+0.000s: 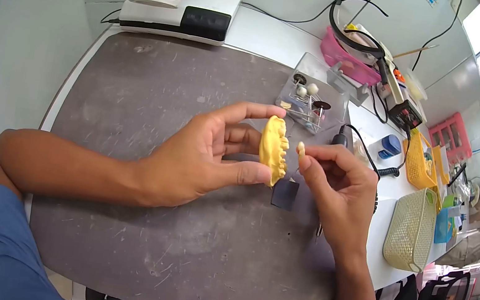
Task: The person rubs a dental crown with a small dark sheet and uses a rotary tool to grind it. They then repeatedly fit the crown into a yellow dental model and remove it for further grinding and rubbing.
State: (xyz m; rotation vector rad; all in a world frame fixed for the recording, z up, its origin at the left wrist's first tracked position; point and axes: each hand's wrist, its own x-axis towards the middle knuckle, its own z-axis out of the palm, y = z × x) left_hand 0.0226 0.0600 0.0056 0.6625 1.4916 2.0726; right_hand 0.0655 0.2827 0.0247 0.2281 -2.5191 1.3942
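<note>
A yellow dental model (273, 149) with a row of teeth is held upright by its ends between the thumb and fingers of my left hand (192, 152). Its toothed side faces right. Just across from it, my right hand (343, 194) pinches a small tooth-coloured piece (301, 148), which looks like a dental crown. A narrow gap separates the piece from the model. Below them, a dark square sheet (285, 195) lies on the grey mat (173, 252). Part of a black handpiece (340, 138) shows behind my right fingers.
A clear box (303, 66) of polishing wheels and burs stands beyond my hands. A white extraction unit (179, 18) with a hose is at the back left. Toward the right are a pink basket (346, 57), a blue object (390, 144), a yellow basket (420, 163) and a cream basket (410, 230).
</note>
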